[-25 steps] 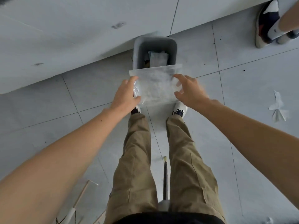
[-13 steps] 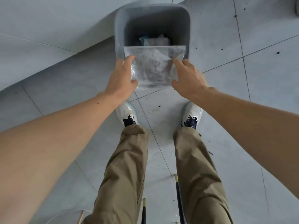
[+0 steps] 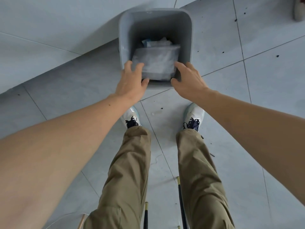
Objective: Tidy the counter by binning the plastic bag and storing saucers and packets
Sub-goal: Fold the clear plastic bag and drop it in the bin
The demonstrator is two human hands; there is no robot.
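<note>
The clear plastic bag [image 3: 156,63] lies blurred and shaded inside the grey bin [image 3: 155,19] on the floor, on top of other crumpled waste. My left hand [image 3: 132,81] hovers over the bin's near-left rim with its fingers spread at the bag's left edge. My right hand [image 3: 188,80] is over the near-right rim, with its fingers apart beside the bag's right edge. Neither hand appears to grip the bag. No saucers or packets are in view.
The bin stands on grey floor tiles against a pale wall base [image 3: 49,38]. My feet in white shoes [image 3: 132,118] stand just in front of it. Thin dark rods [image 3: 181,195] lie on the floor between and behind my legs.
The bag has gone from being held above the bin's near rim down into the bin. Both hands have let go and spread their fingers. The view has moved closer to the bin.
</note>
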